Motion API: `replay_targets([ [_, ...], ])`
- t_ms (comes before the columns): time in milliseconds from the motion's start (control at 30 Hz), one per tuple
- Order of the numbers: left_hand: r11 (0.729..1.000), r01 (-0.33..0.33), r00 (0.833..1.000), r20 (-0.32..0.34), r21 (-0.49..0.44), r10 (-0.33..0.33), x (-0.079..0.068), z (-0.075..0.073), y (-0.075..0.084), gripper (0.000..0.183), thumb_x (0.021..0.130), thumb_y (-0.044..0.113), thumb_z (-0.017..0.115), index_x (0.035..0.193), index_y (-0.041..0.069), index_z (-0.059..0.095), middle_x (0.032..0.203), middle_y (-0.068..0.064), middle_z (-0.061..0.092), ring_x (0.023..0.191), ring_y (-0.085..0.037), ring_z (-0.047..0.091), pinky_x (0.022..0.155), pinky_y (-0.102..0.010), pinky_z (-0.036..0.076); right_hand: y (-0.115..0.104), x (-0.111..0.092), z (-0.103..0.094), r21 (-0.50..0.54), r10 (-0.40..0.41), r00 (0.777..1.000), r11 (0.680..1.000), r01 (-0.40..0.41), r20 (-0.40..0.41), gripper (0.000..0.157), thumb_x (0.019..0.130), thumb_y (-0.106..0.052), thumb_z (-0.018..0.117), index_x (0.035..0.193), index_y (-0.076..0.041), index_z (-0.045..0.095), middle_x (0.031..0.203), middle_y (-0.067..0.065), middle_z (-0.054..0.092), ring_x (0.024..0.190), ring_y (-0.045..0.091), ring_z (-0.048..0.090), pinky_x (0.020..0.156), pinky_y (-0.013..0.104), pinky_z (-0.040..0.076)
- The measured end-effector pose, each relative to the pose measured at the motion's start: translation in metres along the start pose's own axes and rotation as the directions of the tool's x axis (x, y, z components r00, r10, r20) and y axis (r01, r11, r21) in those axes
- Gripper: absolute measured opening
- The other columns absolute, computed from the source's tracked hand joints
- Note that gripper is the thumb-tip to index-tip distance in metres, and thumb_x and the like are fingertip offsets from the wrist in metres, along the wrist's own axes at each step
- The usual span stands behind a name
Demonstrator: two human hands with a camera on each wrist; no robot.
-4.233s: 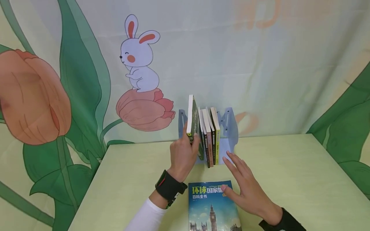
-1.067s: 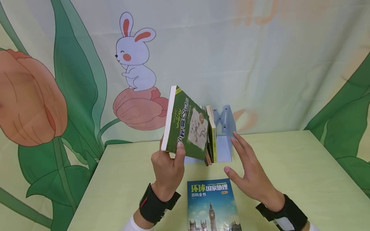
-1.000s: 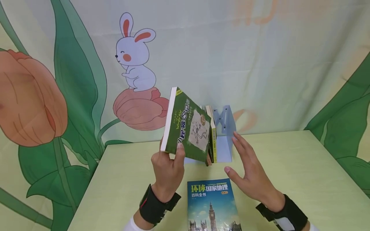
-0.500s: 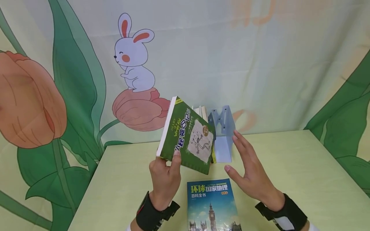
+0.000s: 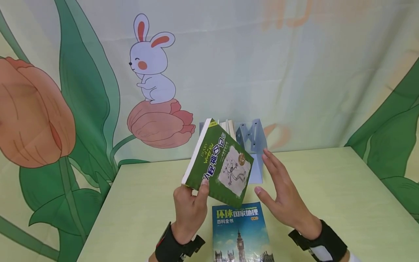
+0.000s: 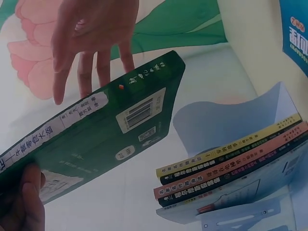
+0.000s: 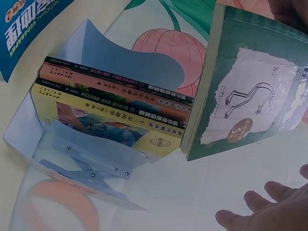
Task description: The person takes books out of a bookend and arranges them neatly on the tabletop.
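My left hand (image 5: 190,209) grips a green paperback book (image 5: 226,163) by its lower left corner, thumb on the front cover. The book is tilted in the air, its cover with a cartoon figure facing up toward the head camera. In the left wrist view its spine and barcoded back (image 6: 139,113) show. My right hand (image 5: 288,200) is held to the right, fingers spread and touching nothing. Behind the green book stands a blue bookend rack (image 5: 256,136) with several thin books (image 7: 110,110) upright in it, mostly hidden in the head view.
A blue geography book (image 5: 240,233) lies flat on the pale green table (image 5: 327,203), in front of the rack. Behind the table hangs a backdrop (image 5: 229,54) printed with a rabbit and tulips.
My left hand has pulled the green book out of the rack toward me, then lowered and tilted it. My right hand has stayed nearly still over the last second.
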State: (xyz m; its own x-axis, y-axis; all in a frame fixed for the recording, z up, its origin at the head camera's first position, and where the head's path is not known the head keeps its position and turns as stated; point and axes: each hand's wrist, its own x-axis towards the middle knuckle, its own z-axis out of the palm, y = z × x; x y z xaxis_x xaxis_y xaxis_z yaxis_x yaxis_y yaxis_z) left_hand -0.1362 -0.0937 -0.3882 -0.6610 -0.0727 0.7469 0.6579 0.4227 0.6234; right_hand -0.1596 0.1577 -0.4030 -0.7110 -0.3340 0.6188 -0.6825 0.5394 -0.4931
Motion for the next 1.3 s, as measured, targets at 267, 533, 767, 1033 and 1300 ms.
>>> replay_targets([
  [267, 0.995, 0.080, 0.996, 0.044, -0.054, -0.077, 0.000, -0.001, 0.001, 0.041, 0.093, -0.001, 0.054, 0.133, -0.001, 0.056, 0.109, -0.018, 0.073, 0.088, -0.022, 0.073, 0.065, -0.026, 0.055, -0.001, -0.001, 0.000, 0.051, 0.034, 0.999, 0.998, -0.035, 0.015, 0.072, 0.095, -0.013, 0.056, 0.158, -0.011, 0.020, 0.165, 0.006, 0.015, 0.151, 0.028, 0.020, 0.111, 0.070, 0.023],
  [533, 0.975, 0.175, 0.983, 0.082, -0.135, -0.165, -0.004, -0.001, 0.003, 0.038, 0.095, -0.001, 0.053, 0.133, -0.001, 0.056, 0.112, -0.019, 0.072, 0.093, -0.009, 0.070, 0.069, -0.027, 0.056, 0.000, -0.001, 0.000, 0.048, 0.025, 0.999, 0.999, -0.026, 0.023, 0.073, 0.094, -0.009, 0.056, 0.157, -0.009, 0.019, 0.165, 0.007, 0.017, 0.150, 0.027, 0.021, 0.111, 0.068, 0.025],
  [767, 0.970, 0.172, 0.983, 0.090, -0.174, -0.158, -0.008, -0.002, 0.005, 0.037, 0.095, -0.002, 0.053, 0.132, 0.000, 0.057, 0.108, -0.019, 0.073, 0.092, -0.006, 0.070, 0.072, -0.026, 0.057, 0.002, -0.002, 0.002, 0.024, 0.025, 0.999, 0.999, -0.026, 0.040, 0.071, 0.097, -0.013, 0.055, 0.158, -0.010, 0.020, 0.164, 0.009, 0.020, 0.149, 0.029, 0.024, 0.108, 0.068, 0.029],
  [1033, 0.948, 0.224, 0.971, 0.131, -0.224, -0.199, -0.009, -0.002, 0.008, 0.036, 0.095, -0.002, 0.052, 0.131, -0.002, 0.057, 0.110, -0.020, 0.072, 0.095, -0.005, 0.070, 0.076, -0.025, 0.057, 0.002, -0.003, 0.004, 0.035, 0.062, 0.995, 0.997, -0.065, 0.076, 0.071, 0.098, -0.011, 0.053, 0.159, -0.017, 0.017, 0.162, 0.010, 0.024, 0.143, 0.034, 0.034, 0.105, 0.065, 0.038],
  [1300, 0.917, 0.267, 0.958, 0.188, -0.298, -0.218, -0.013, -0.001, 0.011, 0.038, 0.096, -0.004, 0.049, 0.133, -0.005, 0.054, 0.116, -0.025, 0.069, 0.100, -0.003, 0.069, 0.080, -0.025, 0.057, 0.004, -0.006, 0.007, 0.019, 0.081, 0.990, 0.996, -0.084, 0.115, 0.068, 0.101, -0.011, 0.050, 0.159, -0.018, 0.017, 0.160, 0.009, 0.031, 0.137, 0.030, 0.045, 0.100, 0.051, 0.047],
])
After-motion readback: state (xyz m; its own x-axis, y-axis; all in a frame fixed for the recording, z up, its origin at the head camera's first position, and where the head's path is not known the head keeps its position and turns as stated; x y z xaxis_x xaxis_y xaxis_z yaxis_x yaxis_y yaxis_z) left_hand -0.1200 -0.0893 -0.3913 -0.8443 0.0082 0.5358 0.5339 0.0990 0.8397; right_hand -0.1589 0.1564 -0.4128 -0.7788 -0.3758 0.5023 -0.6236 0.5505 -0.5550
